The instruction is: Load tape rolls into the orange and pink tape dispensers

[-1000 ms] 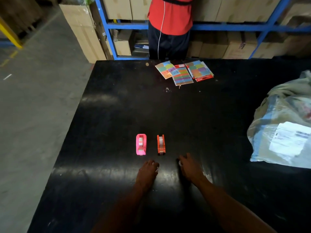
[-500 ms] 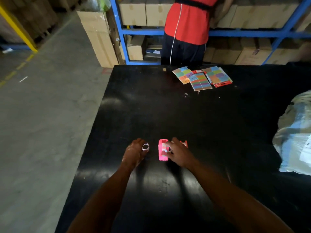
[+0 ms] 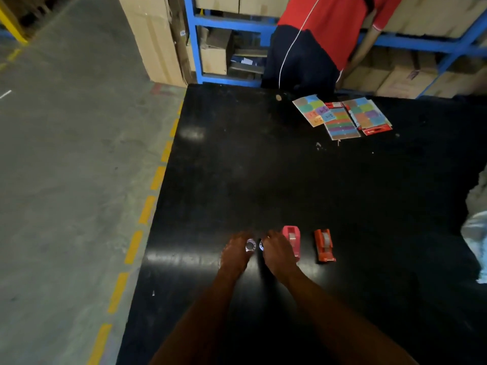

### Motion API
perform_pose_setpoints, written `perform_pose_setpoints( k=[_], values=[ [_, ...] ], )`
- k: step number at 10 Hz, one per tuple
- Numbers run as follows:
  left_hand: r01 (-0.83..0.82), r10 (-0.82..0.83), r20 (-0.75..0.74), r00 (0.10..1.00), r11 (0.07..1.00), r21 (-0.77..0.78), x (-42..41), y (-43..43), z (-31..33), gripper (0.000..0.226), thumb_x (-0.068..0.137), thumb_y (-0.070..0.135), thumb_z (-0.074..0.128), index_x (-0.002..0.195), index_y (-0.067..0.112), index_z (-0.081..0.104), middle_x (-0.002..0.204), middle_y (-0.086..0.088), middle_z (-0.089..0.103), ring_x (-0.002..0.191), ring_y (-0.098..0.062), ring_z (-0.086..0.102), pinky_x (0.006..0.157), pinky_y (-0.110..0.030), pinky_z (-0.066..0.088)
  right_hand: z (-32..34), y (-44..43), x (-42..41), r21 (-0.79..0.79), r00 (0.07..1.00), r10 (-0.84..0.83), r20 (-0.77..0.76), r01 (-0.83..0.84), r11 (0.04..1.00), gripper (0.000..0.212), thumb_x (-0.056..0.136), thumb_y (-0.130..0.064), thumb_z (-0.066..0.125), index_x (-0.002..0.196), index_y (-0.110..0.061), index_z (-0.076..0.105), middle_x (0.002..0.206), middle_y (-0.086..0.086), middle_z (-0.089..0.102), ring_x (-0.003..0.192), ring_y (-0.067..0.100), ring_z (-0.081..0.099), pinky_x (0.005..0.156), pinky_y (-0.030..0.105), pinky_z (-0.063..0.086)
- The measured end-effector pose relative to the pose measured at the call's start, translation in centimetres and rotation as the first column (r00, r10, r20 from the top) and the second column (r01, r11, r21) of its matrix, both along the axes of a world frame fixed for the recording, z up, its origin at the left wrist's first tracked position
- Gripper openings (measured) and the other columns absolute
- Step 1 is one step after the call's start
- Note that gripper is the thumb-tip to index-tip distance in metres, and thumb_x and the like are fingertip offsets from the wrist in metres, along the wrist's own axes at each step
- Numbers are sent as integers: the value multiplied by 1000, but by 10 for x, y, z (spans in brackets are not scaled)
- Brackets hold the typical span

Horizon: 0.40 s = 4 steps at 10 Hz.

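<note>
While both dispensers stand unattended | left hand [image 3: 235,252] pinches tape roll [image 3: 250,245], right hand [image 3: 276,252] pinches second roll [image 3: 261,245], just left of pink dispenser [image 3: 292,239] | orange dispenser [image 3: 324,245] beyond | next, judged: seat a roll.

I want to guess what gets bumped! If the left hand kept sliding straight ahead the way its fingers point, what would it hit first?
Probably nothing soon. The left hand, pinching a tape roll, points up the bare black table. The pink dispenser sits off to its right, out of that line, though depth is hard to judge.

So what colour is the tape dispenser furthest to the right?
Orange, seen in the head view, beside the pink one.
</note>
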<state>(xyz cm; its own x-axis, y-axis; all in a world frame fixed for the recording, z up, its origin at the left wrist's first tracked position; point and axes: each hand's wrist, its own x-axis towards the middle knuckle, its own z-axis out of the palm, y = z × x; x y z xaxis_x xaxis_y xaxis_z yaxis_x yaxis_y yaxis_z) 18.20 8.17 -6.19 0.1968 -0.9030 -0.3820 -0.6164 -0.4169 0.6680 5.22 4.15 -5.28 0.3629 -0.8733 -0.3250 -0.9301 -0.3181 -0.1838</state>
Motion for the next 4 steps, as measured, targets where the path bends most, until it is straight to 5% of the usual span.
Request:
perform_pose_setpoints(
  k=[1,4],
  values=[
    [-20,19,-46,999,999,-35,7,-2,-7,26,80,18,72,104,24,66,110,1,65,108,-16,57,77,-15,32,-2,-1,8,2,998,-49,37,49,999,28,95,-8,47,119,-7,62,124,13,60,115,28,57,97,36,44],
    [19,-19,-30,999,1000,-21,11,-5,-10,56,81,21,72,134,20,53,142,-7,44,132,-28,41,109,-34,35,-1,-1,8,-14,998,-36,54,37,999,40,94,-11,50,135,-13,50,132,12,55,122,29,52,101,37,42]
  ],
)
